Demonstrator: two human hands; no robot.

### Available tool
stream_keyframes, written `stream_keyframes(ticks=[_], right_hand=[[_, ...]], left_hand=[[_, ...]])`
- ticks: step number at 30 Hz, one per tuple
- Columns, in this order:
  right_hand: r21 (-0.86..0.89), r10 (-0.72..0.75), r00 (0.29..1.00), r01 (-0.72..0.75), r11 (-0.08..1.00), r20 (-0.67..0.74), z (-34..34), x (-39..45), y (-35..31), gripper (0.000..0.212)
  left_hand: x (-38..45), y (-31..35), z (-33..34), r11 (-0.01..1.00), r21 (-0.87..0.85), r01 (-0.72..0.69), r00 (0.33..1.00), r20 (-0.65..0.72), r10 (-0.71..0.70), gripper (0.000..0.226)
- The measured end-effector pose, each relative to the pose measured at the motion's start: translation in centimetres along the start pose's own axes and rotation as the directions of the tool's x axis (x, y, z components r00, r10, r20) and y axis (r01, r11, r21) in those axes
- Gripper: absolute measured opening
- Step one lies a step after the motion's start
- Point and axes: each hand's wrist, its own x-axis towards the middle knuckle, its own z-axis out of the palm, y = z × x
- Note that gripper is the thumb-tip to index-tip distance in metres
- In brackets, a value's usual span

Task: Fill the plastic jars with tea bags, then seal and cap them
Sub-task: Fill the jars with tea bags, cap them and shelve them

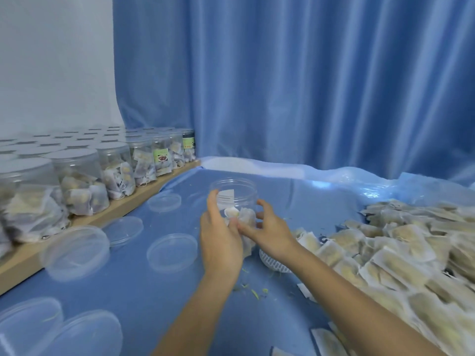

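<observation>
A clear plastic jar [233, 192] stands uncapped in the middle of the blue table sheet, with a white label on its wall and a few tea bags [240, 214] in its lower part. My left hand [220, 236] curls round the jar's left side with the thumb up along the wall. My right hand [267, 227] is at the jar's right side, its fingers curled against the wall, and pinches a white tea bag [248, 244] low between the two hands. A large heap of loose tea bags [401, 250] covers the right side of the table.
Several clear lids [171, 251] lie scattered on the blue sheet [295, 201] at left and front. Rows of filled, capped jars [77, 181] stand on a wooden board [128, 204] at the left. A white slotted object [272, 260] lies under my right wrist. Blue curtain [308, 86] behind.
</observation>
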Motion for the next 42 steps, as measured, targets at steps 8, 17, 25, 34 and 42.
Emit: stream_keyframes(ticks=[8, 17, 25, 34, 42], right_hand=[[-0.693, -0.101, 0.995, 0.076, 0.717, 0.005, -4.0, -2.5, 2.6, 0.039], [-0.906, 0.172, 0.985, -0.084, 0.415, -0.013, -4.9, -0.1, 6.2, 0.034], [-0.412, -0.249, 0.948, 0.151, 0.899, -0.197, -4.3, -1.4, 1.9, 0.030], [0.189, -0.237, 0.796, 0.399, 0.897, -0.556, -2.8, 1.3, -6.2, 0.015], [-0.316, -0.153, 0.951, 0.063, 0.947, -0.269, -3.9, -0.8, 0.7, 0.015]], left_hand=[[-4.1, -1.0, 0.8, 0.992, 0.033, 0.119, 0.993, 0.012, -0.120, 0.044], [-3.0, -2.8, 0.3, 0.981, 0.110, 0.159, 0.985, 0.051, -0.165, 0.033], [-0.8, -5.3, -1.9, 0.965, 0.154, 0.212, 0.977, -0.021, -0.211, 0.041], [-0.4, -7.0, -2.9, 0.851, 0.504, 0.144, 0.978, 0.060, -0.201, 0.040], [-0.9, -7.4, -2.6, 0.650, 0.759, -0.037, 0.986, 0.135, -0.102, 0.028]])
